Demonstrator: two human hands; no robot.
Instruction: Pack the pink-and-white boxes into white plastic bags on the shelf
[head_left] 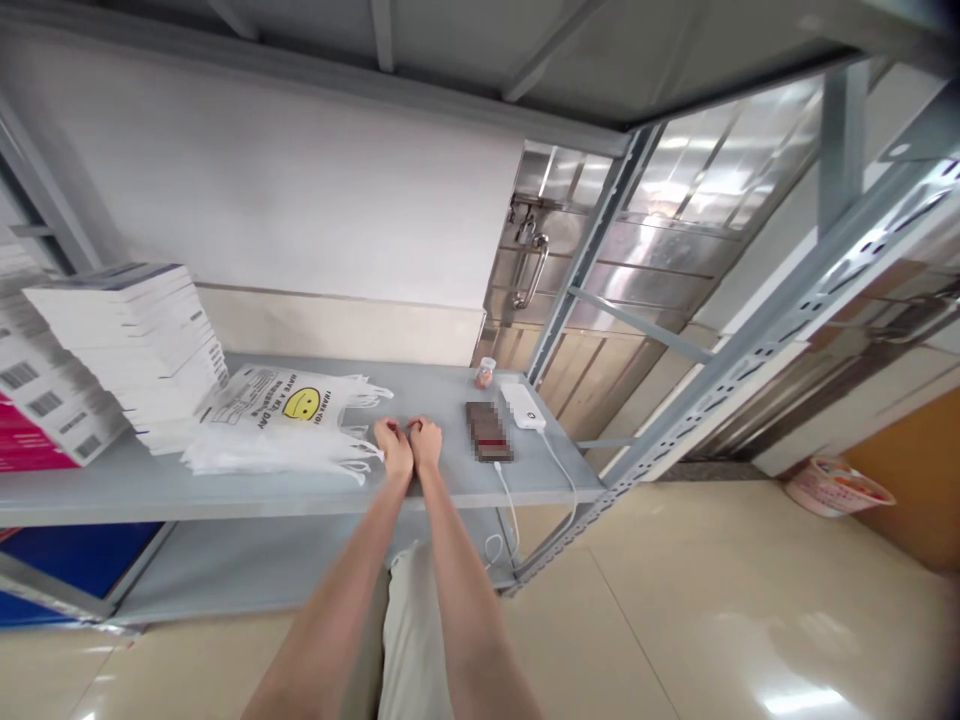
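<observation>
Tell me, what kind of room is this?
Probably a shop's storeroom or packing corner: a metal shelf rack holds stacked barcoded white boxes and a pile of smiley carrier bags.

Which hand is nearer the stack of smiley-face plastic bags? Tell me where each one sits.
Left. The left hand rests on the shelf right at the bags' handle ends. The right hand lies just beyond it, on the side toward the phone.

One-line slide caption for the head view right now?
Both hands, left hand and right hand, rest together on a grey shelf beside smiley-face plastic bags and a phone.
</observation>
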